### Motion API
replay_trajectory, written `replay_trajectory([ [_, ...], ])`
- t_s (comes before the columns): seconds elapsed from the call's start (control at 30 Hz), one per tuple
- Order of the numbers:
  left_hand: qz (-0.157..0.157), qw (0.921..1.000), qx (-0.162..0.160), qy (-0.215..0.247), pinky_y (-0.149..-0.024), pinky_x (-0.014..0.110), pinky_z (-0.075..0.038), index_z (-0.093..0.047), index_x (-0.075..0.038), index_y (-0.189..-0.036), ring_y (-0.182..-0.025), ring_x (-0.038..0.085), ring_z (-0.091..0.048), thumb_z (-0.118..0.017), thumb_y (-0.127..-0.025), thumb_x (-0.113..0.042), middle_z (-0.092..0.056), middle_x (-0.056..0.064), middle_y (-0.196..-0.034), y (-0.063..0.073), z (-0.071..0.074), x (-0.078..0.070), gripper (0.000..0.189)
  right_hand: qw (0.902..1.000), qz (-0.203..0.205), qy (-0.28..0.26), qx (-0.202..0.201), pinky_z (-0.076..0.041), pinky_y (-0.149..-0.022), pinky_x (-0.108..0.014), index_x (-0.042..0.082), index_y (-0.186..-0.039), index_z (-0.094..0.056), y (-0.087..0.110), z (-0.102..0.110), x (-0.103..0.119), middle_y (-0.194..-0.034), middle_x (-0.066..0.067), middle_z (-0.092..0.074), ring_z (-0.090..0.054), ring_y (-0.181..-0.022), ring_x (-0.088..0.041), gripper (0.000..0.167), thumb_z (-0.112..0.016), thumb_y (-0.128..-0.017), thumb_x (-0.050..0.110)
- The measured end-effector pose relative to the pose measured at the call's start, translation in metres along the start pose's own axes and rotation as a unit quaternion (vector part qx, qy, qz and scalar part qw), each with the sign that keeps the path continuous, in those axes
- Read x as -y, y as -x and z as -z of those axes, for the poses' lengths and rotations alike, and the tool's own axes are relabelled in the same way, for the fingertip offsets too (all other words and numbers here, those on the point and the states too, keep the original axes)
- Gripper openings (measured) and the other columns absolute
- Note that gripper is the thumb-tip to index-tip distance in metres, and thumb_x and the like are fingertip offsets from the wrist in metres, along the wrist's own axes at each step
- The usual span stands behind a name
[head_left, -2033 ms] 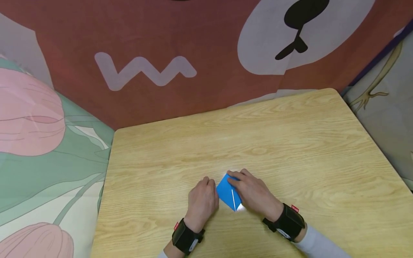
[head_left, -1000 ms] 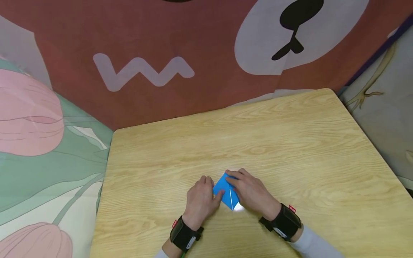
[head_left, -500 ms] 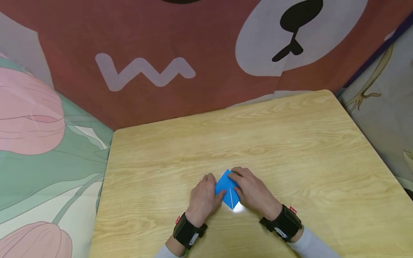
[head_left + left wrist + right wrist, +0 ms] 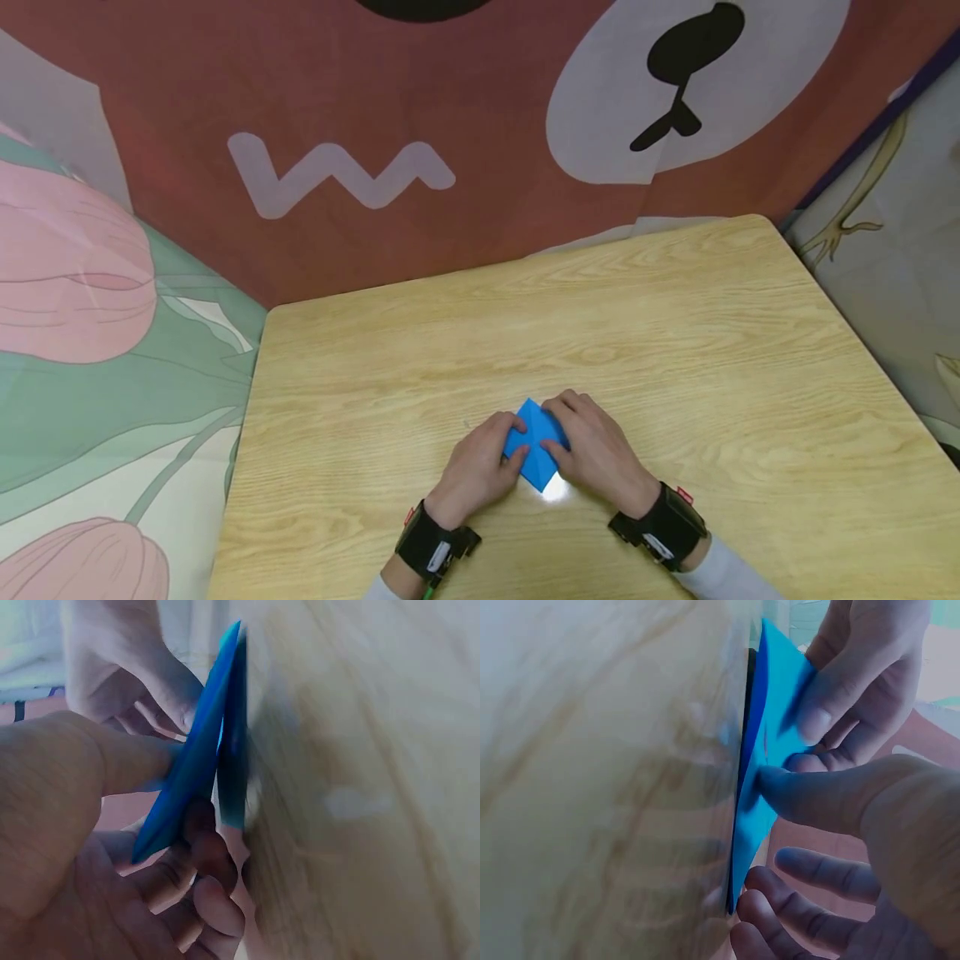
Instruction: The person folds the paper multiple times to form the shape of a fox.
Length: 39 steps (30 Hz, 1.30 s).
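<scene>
A blue sheet of origami paper (image 4: 537, 462), folded to a diamond shape, lies at the front middle of the table between both hands. My left hand (image 4: 480, 468) pinches its left corner, thumb on top and fingers beneath, as the left wrist view shows. That side of the paper (image 4: 187, 776) is tilted up off the tabletop. From the right, my right hand (image 4: 600, 450) holds the other side, its thumb pressed on the upper face and its fingers by the edge. In the right wrist view a crease runs along the paper (image 4: 769, 739). The underside is mostly hidden.
The wooden table (image 4: 637, 333) has a light grain and a bright reflection near the paper. Behind it hangs a reddish-brown cloth (image 4: 495, 108) with a cartoon animal print. A flower-patterned cloth (image 4: 67, 417) borders the left side. Black bands (image 4: 660, 525) sit on both wrists.
The left thumb has come onto the paper and the left fingers have moved from beside it to its corner. The white line along the lower fold no longer shows. The right fingers have shifted slightly.
</scene>
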State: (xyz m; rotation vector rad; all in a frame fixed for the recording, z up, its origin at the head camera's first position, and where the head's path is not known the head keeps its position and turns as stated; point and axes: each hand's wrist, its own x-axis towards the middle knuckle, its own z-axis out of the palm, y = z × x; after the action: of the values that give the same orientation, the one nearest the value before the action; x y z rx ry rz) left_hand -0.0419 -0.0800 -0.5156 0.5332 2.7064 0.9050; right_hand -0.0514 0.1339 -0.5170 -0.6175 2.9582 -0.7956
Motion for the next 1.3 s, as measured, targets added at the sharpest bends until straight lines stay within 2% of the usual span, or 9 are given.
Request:
replay_trajectory([
  [0.13, 0.011, 0.9988, -0.005, 0.047, -0.088, 0.033, -0.059, -0.067, -0.016, -0.124, -0.108, 0.015, -0.068, -0.069, -0.105, -0.023, -0.072, 0.003, -0.126, 0.001, 0.003, -0.001, 0.02, 0.9998, -0.009, -0.018, 0.01, -0.06, -0.09, -0.04, 0.007, -0.129, -0.071, 0.001, 0.001, -0.002, -0.119, -0.006, -0.068, -0.063, -0.104, -0.021, 0.047, -0.088, -0.091, 0.028],
  [0.43, 0.007, 0.9924, -0.035, 0.118, -0.097, 0.035, -0.057, -0.067, -0.015, -0.122, -0.114, 0.014, -0.067, -0.068, -0.105, -0.018, -0.073, 0.005, -0.124, -0.001, 0.008, 0.003, 0.017, 0.988, 0.005, -0.152, 0.024, -0.058, -0.102, -0.049, 0.01, -0.126, -0.069, 0.005, 0.006, -0.009, -0.137, -0.008, -0.066, -0.066, -0.125, -0.025, 0.029, -0.079, -0.099, 0.018],
  [0.53, 0.004, 0.9883, -0.037, 0.148, -0.083, 0.026, -0.056, -0.067, -0.015, -0.123, -0.096, 0.009, -0.066, -0.067, -0.105, -0.017, -0.072, 0.003, -0.114, -0.001, 0.01, 0.004, 0.018, 0.9849, 0.003, -0.171, 0.023, -0.058, -0.103, -0.05, 0.011, -0.127, -0.069, 0.006, 0.006, -0.013, -0.142, -0.01, -0.064, -0.065, -0.128, -0.027, 0.027, -0.075, -0.102, 0.017],
  [0.63, 0.005, 0.9836, -0.036, 0.177, -0.064, 0.019, -0.046, -0.067, -0.014, -0.124, -0.072, 0.005, -0.055, -0.067, -0.106, -0.017, -0.066, 0.0, -0.099, -0.002, 0.011, 0.005, 0.019, 0.9806, -0.002, -0.195, 0.02, -0.06, -0.099, -0.046, 0.012, -0.128, -0.069, 0.005, 0.007, -0.016, -0.141, -0.009, -0.064, -0.067, -0.122, -0.024, 0.026, -0.073, -0.103, 0.017],
  [0.73, 0.007, 0.9819, -0.038, 0.185, -0.056, 0.019, -0.04, -0.066, -0.015, -0.125, -0.062, 0.004, -0.047, -0.066, -0.107, -0.018, -0.06, -0.001, -0.092, -0.003, 0.012, 0.006, 0.019, 0.9755, 0.004, -0.219, 0.015, -0.06, -0.096, -0.042, 0.013, -0.127, -0.07, 0.005, 0.007, -0.019, -0.138, -0.006, -0.066, -0.067, -0.118, -0.02, 0.023, -0.071, -0.104, 0.014],
  [0.87, 0.006, 0.9824, -0.039, 0.182, -0.067, 0.019, -0.047, -0.068, -0.016, -0.126, -0.077, 0.003, -0.056, -0.066, -0.107, -0.023, -0.068, -0.002, -0.106, -0.002, 0.012, 0.008, 0.02, 0.9714, 0.025, -0.236, 0.004, -0.058, -0.102, -0.047, 0.011, -0.124, -0.073, 0.007, 0.007, -0.022, -0.139, -0.008, -0.066, -0.066, -0.126, -0.026, 0.019, -0.063, -0.108, 0.01],
  [1.03, 0.006, 0.9855, -0.011, 0.169, -0.078, 0.023, -0.053, -0.069, -0.017, -0.132, -0.093, 0.013, -0.064, -0.072, -0.103, -0.04, -0.071, -0.001, -0.123, 0.0, 0.016, 0.008, 0.038, 0.973, 0.048, -0.225, 0.019, -0.056, -0.104, -0.052, 0.011, -0.129, -0.075, 0.012, 0.01, -0.024, -0.147, -0.008, -0.06, -0.063, -0.133, -0.028, 0.026, -0.057, -0.112, 0.019],
  [1.17, 0.009, 0.9867, 0.029, 0.16, -0.095, 0.03, -0.055, -0.065, -0.019, -0.139, -0.115, 0.016, -0.066, -0.081, -0.092, -0.054, -0.068, -0.001, -0.136, 0.001, 0.022, 0.009, 0.06, 0.9751, 0.064, -0.209, 0.038, -0.057, -0.105, -0.053, 0.011, -0.135, -0.073, 0.016, 0.014, -0.026, -0.151, -0.006, -0.055, -0.063, -0.133, -0.026, 0.035, -0.068, -0.106, 0.031],
  [1.3, -0.004, 0.986, 0.067, 0.152, -0.113, 0.039, -0.05, -0.062, -0.021, -0.146, -0.134, 0.016, -0.059, -0.086, -0.087, -0.052, -0.064, -0.002, -0.145, 0.003, 0.028, 0.01, 0.07, 0.9768, 0.078, -0.194, 0.046, -0.055, -0.107, -0.057, 0.013, -0.137, -0.071, 0.018, 0.018, -0.028, -0.153, -0.005, -0.054, -0.063, -0.132, -0.026, 0.05, -0.08, -0.096, 0.039],
])
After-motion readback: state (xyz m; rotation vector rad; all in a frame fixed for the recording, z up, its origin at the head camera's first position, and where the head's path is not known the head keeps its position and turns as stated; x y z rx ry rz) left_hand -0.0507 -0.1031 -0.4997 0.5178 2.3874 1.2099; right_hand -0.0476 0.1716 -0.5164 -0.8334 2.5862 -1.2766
